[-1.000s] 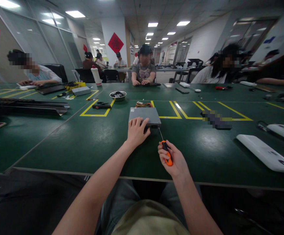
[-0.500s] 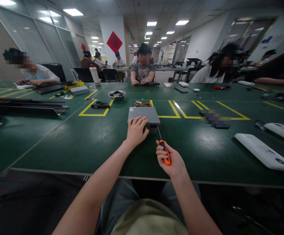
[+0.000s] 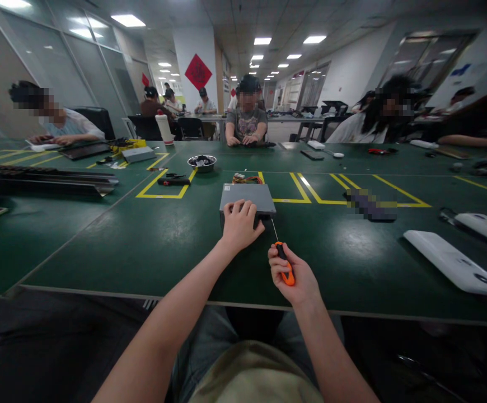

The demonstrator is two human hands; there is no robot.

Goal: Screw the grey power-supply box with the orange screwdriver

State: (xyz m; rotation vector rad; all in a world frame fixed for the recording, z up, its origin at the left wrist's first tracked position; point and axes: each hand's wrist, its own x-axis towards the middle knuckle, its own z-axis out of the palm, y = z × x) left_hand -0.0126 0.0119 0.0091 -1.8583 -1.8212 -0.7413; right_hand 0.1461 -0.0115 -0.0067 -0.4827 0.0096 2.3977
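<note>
A grey computer power supply unit (image 3: 249,193) lies on the green table, with a bundle of coloured wires (image 3: 247,179) at its far side. My left hand (image 3: 242,226) grips its near edge, fingers bent over the top and thumb low at the front face. In my right hand (image 3: 298,274) is a screwdriver (image 3: 286,267) with an orange and black handle. Its thin shaft points up to the near right corner of the unit. Whether the tip sits in a screw is too small to tell.
Behind the unit stands a metal bowl (image 3: 202,163) of small dark parts. A black tool (image 3: 174,180) lies in a yellow-taped box on the left. White devices (image 3: 453,260) lie to the right. Long metal rails (image 3: 59,182) are at far left. Co-workers sit across the table.
My left hand has slid a little to the right along the unit's near edge, its thumb now nearer the right corner. The screwdriver stays at the same corner.
</note>
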